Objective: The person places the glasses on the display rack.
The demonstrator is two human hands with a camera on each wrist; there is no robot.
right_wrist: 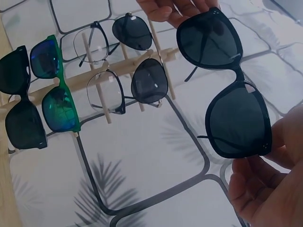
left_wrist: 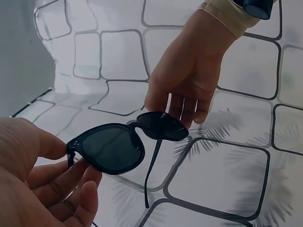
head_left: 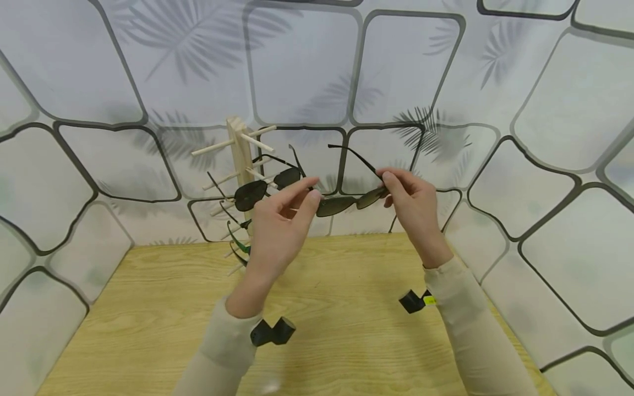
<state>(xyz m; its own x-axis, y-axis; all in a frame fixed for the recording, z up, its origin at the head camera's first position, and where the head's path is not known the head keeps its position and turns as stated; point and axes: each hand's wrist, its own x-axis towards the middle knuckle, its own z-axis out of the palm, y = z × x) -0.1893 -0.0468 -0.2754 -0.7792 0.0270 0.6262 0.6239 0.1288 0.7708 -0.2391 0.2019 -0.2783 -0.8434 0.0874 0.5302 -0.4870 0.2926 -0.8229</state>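
Note:
A pair of black sunglasses (head_left: 335, 206) with dark lenses is up in the air between both hands, its temples unfolded. My left hand (head_left: 279, 228) pinches it by the hinge at the left end, thumb against the frame. At the other end my right hand (head_left: 411, 201) grips the right hinge between thumb and fingers. The left wrist view shows the lens (left_wrist: 113, 147) close to the left fingers. To the left stands a wooden eyewear rack (head_left: 240, 151) with pegs. Near its top hangs another pair of dark sunglasses (head_left: 251, 193), partly behind the left hand.
Lower on the rack are clear-lens glasses (right_wrist: 105, 92), green-framed mirrored sunglasses (right_wrist: 59, 106) and black sunglasses (right_wrist: 26, 127). The top pegs (head_left: 213, 147) are bare. Beneath the hands lies a wood-grain table (head_left: 337, 308), with patterned cloth walls (head_left: 302, 66) at the back and sides.

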